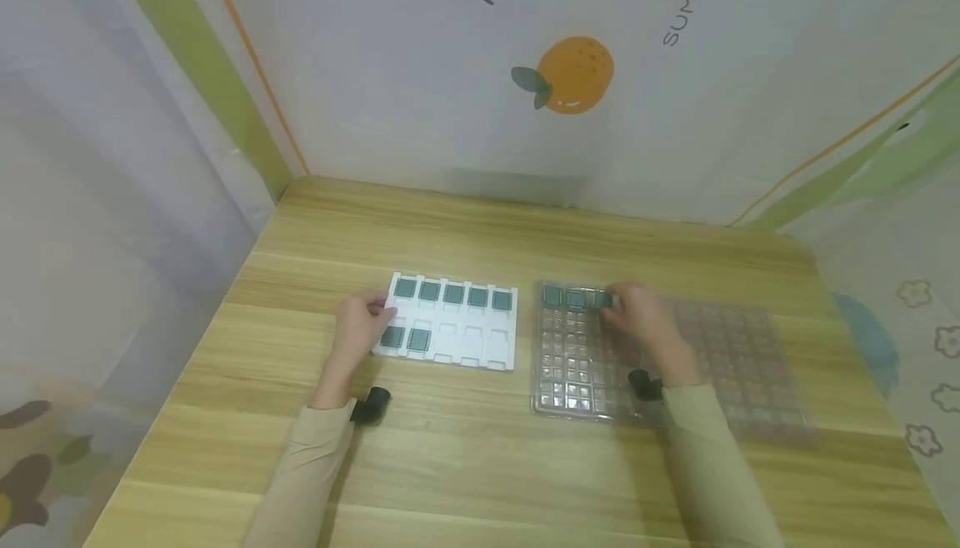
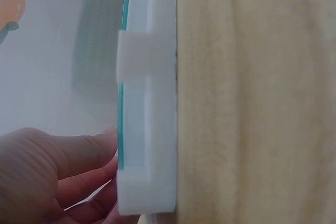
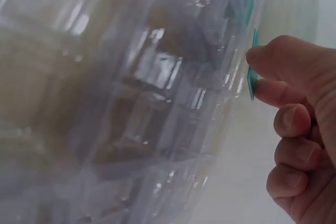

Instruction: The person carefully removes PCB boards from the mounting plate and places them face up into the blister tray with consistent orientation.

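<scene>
A white plastic tray (image 1: 459,321) lies left of centre, with several square green chips (image 1: 453,294) filling its far row and two more in the left pockets of its near row. My left hand (image 1: 360,327) grips the tray's left end, thumb at the rim; its fingertips are partly hidden in the left wrist view. Over the far row of a clear plastic tray (image 1: 566,411), my right hand (image 1: 643,315) pinches a green chip (image 3: 252,72) between thumb and index finger. Two other green chips (image 1: 575,299) sit in that row to its left.
The clear tray's many-pocketed surface stretches right, beneath my right forearm. Both trays rest on a wooden table (image 1: 465,465). A printed white curtain (image 1: 420,98) hangs behind the far table edge, and black wrist cameras (image 1: 372,405) stick out from my wrists.
</scene>
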`<state>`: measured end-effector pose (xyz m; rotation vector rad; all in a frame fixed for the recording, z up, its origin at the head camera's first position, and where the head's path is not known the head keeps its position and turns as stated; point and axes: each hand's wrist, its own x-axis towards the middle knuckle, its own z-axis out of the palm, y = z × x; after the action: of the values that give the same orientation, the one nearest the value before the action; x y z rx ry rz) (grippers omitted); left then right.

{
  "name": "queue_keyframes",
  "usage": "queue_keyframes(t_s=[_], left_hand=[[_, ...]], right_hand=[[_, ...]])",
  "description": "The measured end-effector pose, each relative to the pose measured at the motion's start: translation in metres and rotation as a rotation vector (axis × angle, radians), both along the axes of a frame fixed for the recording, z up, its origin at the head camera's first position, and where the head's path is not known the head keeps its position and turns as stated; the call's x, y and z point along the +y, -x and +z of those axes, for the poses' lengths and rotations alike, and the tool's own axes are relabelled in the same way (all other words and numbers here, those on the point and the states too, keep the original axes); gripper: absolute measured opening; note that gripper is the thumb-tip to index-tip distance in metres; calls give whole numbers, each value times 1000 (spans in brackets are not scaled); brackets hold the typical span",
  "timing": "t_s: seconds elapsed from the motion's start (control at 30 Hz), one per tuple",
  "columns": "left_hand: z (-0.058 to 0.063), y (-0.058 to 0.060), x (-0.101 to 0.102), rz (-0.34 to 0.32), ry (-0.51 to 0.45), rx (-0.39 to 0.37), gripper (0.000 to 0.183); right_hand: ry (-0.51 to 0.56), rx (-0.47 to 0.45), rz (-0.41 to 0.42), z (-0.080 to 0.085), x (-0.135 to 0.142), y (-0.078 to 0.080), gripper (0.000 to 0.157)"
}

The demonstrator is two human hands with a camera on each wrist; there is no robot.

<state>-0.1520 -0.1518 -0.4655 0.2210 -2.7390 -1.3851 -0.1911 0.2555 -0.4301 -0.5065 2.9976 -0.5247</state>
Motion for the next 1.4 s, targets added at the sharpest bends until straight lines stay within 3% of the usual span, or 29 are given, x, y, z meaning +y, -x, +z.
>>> queue_keyframes(t_s=[0.2,0.83,1.4], left_hand=[[0,0,1,10,-1,-10,30],[2,-1,1,10,-2,-16,31],[0,-1,0,7,-12,-3,31]], right_hand=[[-53,27,12,-6,1,4,34],[-71,17,-1,-12,1,8,31],[38,49,25,-4,-17,-3,32]])
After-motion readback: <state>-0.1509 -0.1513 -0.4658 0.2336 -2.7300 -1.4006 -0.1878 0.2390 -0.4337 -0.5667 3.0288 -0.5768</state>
